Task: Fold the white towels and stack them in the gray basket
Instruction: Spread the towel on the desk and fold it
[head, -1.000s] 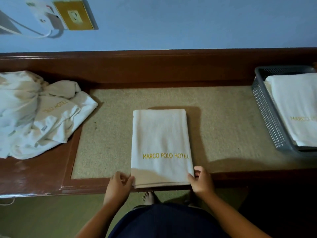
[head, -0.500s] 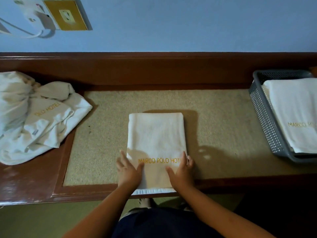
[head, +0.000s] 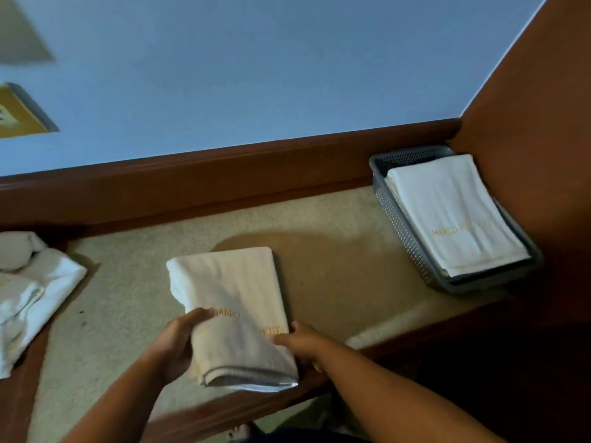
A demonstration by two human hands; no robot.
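Half a second ago both palms lay flat on top of the towel [head: 230,292], pressing the fold. Now they've slid out to its sides. Left grip [head: 174,343] is clamped on the left edge, thumb over the top and fingers underneath. Right grip [head: 300,343] is closed on the right edge by the gold lettering. The towel is at the front edge of the surface [head: 335,266], near end sticking out past it and looking raised, far end apparently resting down. My view has also swung right, toward the basket [head: 396,219] in the back right corner, which already has a stack [head: 447,212] of folded towels in it. I read it as folding done for this one and the carry to the basket starting. The unfolded pile [head: 32,292] at the left edge is left to do.
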